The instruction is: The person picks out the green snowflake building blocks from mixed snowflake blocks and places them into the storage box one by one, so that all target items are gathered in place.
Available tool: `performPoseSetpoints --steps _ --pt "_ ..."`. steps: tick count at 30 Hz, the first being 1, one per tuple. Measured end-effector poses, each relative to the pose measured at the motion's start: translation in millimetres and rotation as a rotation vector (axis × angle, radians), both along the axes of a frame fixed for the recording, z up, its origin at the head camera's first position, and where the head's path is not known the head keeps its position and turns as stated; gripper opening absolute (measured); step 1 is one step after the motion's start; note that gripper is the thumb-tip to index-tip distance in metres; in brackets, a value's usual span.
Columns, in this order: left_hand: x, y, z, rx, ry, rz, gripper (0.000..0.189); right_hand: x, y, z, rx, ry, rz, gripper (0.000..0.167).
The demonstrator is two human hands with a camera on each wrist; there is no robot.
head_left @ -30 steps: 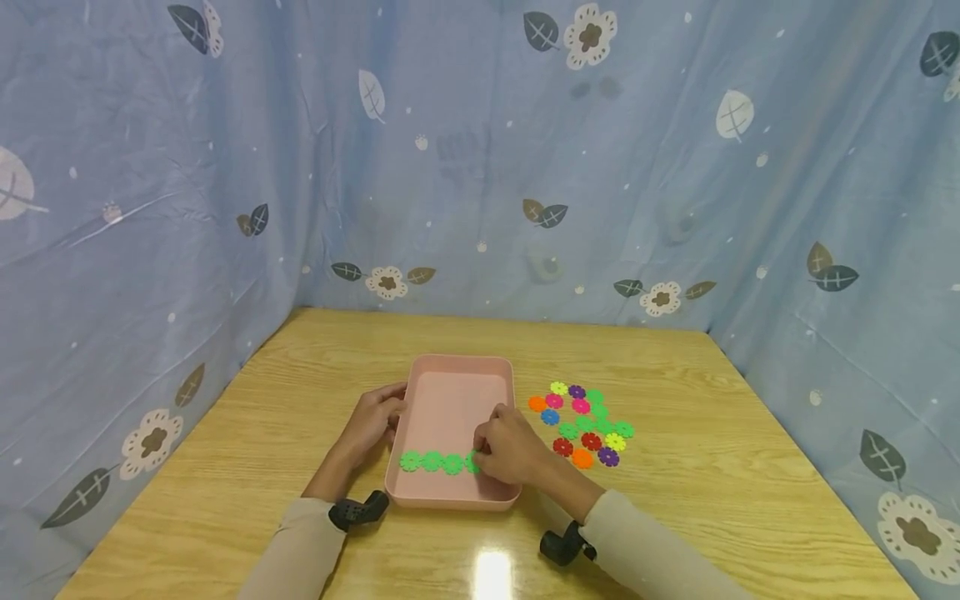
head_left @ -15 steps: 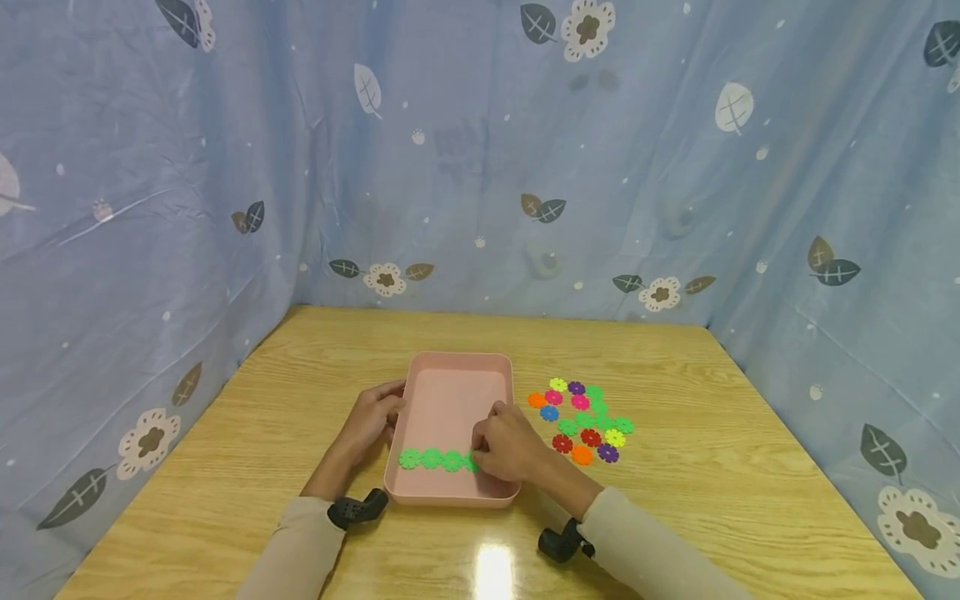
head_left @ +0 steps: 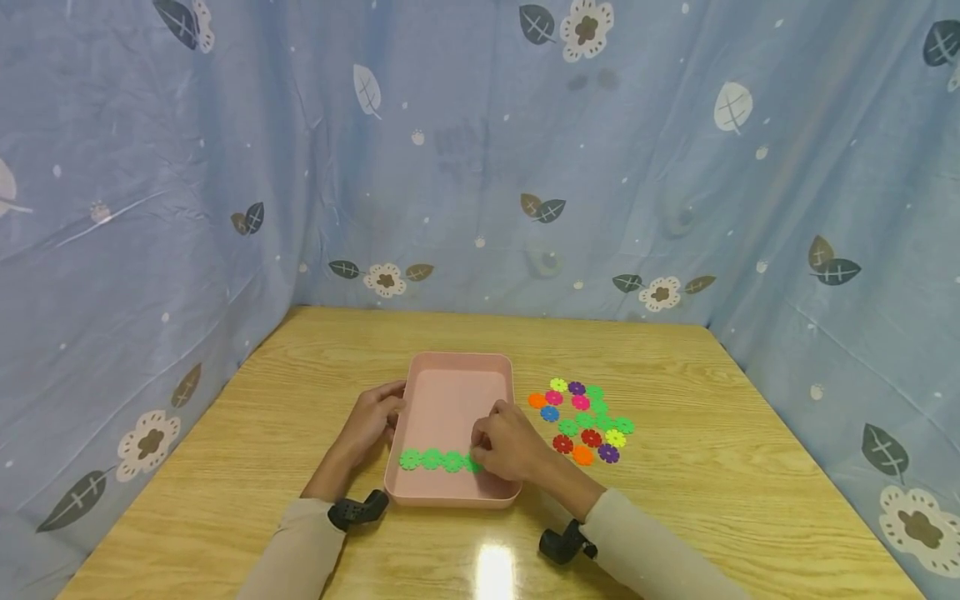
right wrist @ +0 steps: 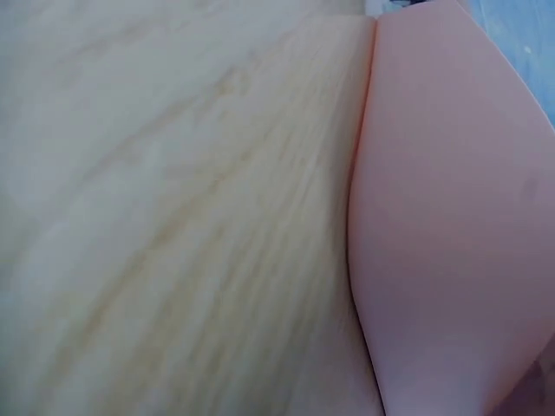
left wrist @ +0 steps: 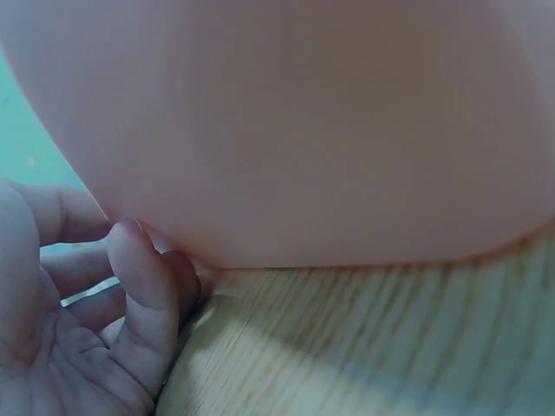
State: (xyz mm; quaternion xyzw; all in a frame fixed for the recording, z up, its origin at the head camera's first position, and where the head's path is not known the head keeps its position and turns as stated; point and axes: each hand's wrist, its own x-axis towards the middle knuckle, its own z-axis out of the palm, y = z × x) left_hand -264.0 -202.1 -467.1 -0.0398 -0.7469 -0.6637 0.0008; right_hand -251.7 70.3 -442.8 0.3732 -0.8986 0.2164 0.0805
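A pink plastic tray [head_left: 459, 387] lies on the wooden table. Along its near end is a row of green flower-shaped snowflake discs [head_left: 431, 459]. My left hand [head_left: 372, 419] holds the tray by its left side, and in the left wrist view its bent fingers and thumb [left wrist: 139, 269] are right at the tray wall [left wrist: 347, 156]. Inside the tray, my right hand [head_left: 506, 443] has its fingers curled down on the rightmost green snowflake disc [head_left: 472, 463], pinching it. The hand covers part of that disc. The right wrist view shows the tray's outer wall [right wrist: 451, 199] but not the hand.
To the right of the tray, loose snowflake discs [head_left: 585, 421] in green, red, orange, yellow, purple, pink and blue lie spread on the table [head_left: 675, 500]. A blue patterned curtain [head_left: 480, 167] surrounds the table at the back and sides.
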Motion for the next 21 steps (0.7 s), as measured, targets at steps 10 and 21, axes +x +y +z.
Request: performPoseSetpoints --steps 10,21 --pt "2.6 -0.6 1.1 -0.015 0.004 0.007 0.048 -7.9 18.4 8.5 -0.229 -0.117 -0.03 0.015" --pt "1.9 -0.3 1.1 -0.004 0.007 -0.001 0.047 -19.9 56.3 16.8 -0.247 -0.117 -0.172 0.021"
